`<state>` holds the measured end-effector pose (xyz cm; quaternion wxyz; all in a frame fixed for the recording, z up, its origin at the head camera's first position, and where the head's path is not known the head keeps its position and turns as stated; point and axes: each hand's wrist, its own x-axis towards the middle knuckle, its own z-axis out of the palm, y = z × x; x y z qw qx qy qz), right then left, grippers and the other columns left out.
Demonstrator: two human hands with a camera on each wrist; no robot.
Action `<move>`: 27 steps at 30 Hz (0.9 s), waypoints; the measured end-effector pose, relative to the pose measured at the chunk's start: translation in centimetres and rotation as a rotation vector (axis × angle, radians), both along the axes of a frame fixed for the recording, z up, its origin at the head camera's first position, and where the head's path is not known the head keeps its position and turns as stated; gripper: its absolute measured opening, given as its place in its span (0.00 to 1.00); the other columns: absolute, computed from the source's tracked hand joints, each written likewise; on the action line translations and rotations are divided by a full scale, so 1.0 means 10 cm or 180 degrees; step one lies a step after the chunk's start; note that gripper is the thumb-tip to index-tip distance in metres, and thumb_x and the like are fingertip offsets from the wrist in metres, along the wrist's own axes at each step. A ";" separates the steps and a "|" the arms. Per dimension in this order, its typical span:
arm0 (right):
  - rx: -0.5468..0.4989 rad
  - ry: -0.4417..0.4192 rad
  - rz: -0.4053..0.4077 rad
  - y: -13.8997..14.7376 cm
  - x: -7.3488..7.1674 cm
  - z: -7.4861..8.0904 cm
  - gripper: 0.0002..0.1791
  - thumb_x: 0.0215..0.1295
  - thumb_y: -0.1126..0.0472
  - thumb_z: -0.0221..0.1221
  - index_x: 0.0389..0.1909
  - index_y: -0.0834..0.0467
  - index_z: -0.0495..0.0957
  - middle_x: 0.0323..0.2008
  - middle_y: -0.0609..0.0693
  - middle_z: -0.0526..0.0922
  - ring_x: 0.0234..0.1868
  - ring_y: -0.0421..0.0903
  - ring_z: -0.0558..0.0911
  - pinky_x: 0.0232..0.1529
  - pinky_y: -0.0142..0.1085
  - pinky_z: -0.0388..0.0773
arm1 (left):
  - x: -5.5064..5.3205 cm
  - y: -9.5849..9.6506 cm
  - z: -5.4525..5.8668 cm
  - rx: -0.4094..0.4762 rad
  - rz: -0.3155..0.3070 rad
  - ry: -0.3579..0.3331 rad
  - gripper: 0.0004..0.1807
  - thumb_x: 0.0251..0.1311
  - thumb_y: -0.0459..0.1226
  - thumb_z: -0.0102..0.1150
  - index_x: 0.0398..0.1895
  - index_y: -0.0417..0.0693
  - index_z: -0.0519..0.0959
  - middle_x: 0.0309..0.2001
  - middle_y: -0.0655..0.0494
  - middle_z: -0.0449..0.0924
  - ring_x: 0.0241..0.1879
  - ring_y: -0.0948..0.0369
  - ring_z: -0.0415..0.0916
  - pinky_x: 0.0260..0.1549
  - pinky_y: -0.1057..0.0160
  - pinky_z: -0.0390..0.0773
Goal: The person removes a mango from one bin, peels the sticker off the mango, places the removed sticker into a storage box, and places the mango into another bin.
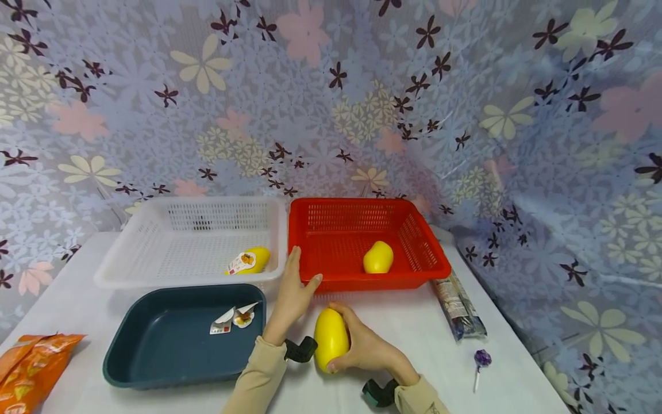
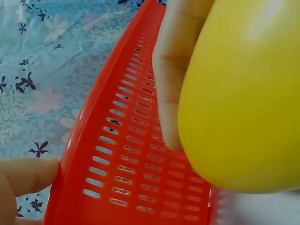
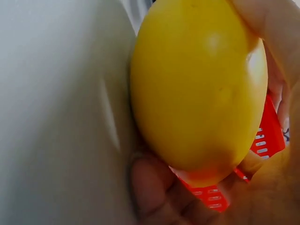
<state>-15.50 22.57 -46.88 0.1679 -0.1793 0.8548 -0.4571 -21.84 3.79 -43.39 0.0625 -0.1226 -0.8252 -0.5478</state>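
Observation:
A smooth yellow mango (image 1: pixel 331 340) stands in front of the red basket (image 1: pixel 369 282), held by my right hand (image 1: pixel 364 345) with fingers and thumb around its right side. The right wrist view shows the mango (image 3: pixel 199 89) up close beside the white tabletop. My left hand (image 1: pixel 292 296) is at the red basket's front left corner, its fingers fairly straight and its thumb by the front rim. In the left wrist view, a fingertip (image 2: pixel 40 173) touches the red rim. Another mango (image 1: pixel 378 257) lies inside that basket.
A white basket (image 1: pixel 111 276) to the left holds a labelled yellow mango (image 1: pixel 250 260). In front, a dark tray (image 1: pixel 170 379) holds peeled labels (image 1: pixel 235 319). An orange bag (image 1: pixel 33 368) lies far left. A long packet (image 1: pixel 459 307) and a purple lollipop (image 1: pixel 482 359) lie right.

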 end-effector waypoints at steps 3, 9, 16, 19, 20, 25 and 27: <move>-0.0042 -0.0010 0.0087 0.02 0.01 -0.03 0.61 0.41 0.51 0.76 0.74 0.52 0.48 0.67 0.57 0.63 0.54 0.49 0.71 0.55 0.41 0.70 | 0.02 0.01 -0.01 0.0049 -0.0011 0.0003 0.42 0.63 0.35 0.58 0.75 0.33 0.48 0.76 0.35 0.45 0.75 0.39 0.46 0.69 0.37 0.54; -0.0178 -0.0153 0.0384 0.20 -0.01 0.04 0.58 0.43 0.53 0.76 0.73 0.47 0.49 0.68 0.53 0.62 0.52 0.50 0.72 0.53 0.37 0.73 | 0.02 0.00 0.00 0.0054 -0.0076 -0.0041 0.42 0.64 0.35 0.58 0.75 0.33 0.47 0.76 0.35 0.44 0.75 0.39 0.45 0.66 0.39 0.61; -0.0740 0.0023 0.0728 0.49 0.00 0.55 0.57 0.48 0.42 0.71 0.74 0.45 0.46 0.73 0.55 0.56 0.60 0.53 0.70 0.54 0.43 0.75 | 0.01 -0.01 0.01 0.0068 -0.0070 -0.0056 0.43 0.64 0.36 0.59 0.75 0.33 0.47 0.76 0.35 0.43 0.74 0.39 0.48 0.58 0.41 0.72; -0.0976 0.0310 0.0733 0.59 -0.10 0.78 0.58 0.51 0.43 0.71 0.76 0.49 0.44 0.74 0.57 0.52 0.62 0.50 0.70 0.56 0.42 0.76 | 0.00 -0.01 0.00 0.0073 -0.0063 -0.0036 0.43 0.63 0.36 0.59 0.75 0.33 0.47 0.76 0.35 0.43 0.74 0.39 0.48 0.59 0.41 0.71; -0.1045 0.0365 0.0702 0.62 -0.16 0.85 0.58 0.52 0.45 0.71 0.76 0.50 0.44 0.74 0.57 0.51 0.62 0.49 0.70 0.56 0.42 0.76 | 0.00 -0.01 0.00 0.0079 -0.0065 -0.0029 0.43 0.63 0.36 0.59 0.75 0.33 0.47 0.76 0.35 0.43 0.74 0.39 0.48 0.60 0.41 0.70; -0.1153 0.0409 0.0272 0.70 -0.55 1.19 0.51 0.55 0.61 0.69 0.74 0.49 0.47 0.71 0.55 0.52 0.54 0.49 0.74 0.49 0.40 0.80 | -0.02 -0.01 -0.01 0.0088 -0.0068 0.0030 0.43 0.63 0.35 0.60 0.74 0.31 0.47 0.75 0.34 0.45 0.74 0.38 0.47 0.63 0.41 0.66; -0.0957 0.0400 0.0023 0.69 -0.75 1.26 0.46 0.58 0.66 0.66 0.72 0.48 0.49 0.67 0.56 0.57 0.47 0.49 0.76 0.46 0.38 0.80 | -0.02 -0.02 -0.02 0.0133 -0.0058 0.0095 0.41 0.62 0.30 0.58 0.73 0.29 0.49 0.75 0.32 0.46 0.74 0.37 0.47 0.66 0.40 0.62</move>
